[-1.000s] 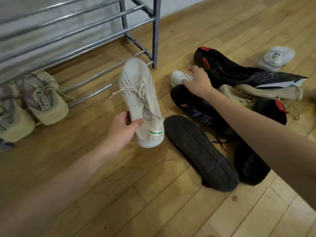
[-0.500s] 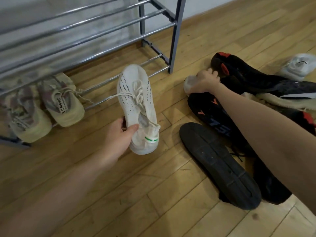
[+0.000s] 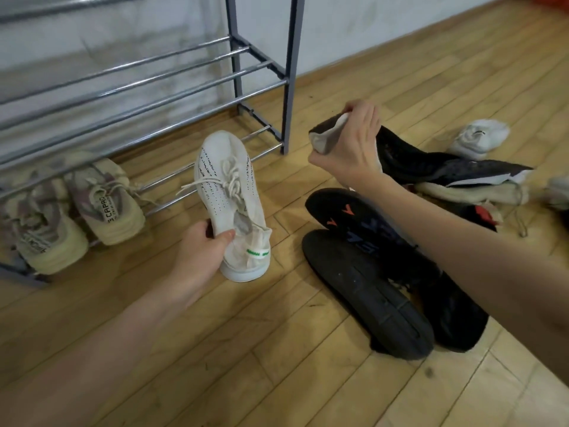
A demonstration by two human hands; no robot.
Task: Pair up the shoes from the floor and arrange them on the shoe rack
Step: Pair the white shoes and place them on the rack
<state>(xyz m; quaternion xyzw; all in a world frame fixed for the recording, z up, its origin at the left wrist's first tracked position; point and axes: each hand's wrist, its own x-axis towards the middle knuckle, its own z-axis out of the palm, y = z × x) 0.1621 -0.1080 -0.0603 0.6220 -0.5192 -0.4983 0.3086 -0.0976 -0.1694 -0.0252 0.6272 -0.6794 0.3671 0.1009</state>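
The left hand [image 3: 200, 251] has a white shoe [image 3: 232, 204] by the heel collar, thumb inside the opening and fingers curled round the outer side, so the grip is closed on it. The shoe points away toward the shoe rack [image 3: 289, 72], its toe just over the lowest rails and its heel close to the wooden floor [image 3: 246, 365]. The left forearm reaches in low from the bottom left corner.

The right hand [image 3: 351, 146] is raised above the pile of shoes [image 3: 400, 251], pinched shut on a second white shoe [image 3: 326, 137] that is turned sole-up, its toe poking out to the left of the fingers. The right arm stretches in from the right edge, wrist bent down.

Two beige sneakers [image 3: 77, 211] sit side by side on the bottom shelf of the rack, at the left. Another white shoe [image 3: 478, 138] lies further off on the floor, behind the pile.
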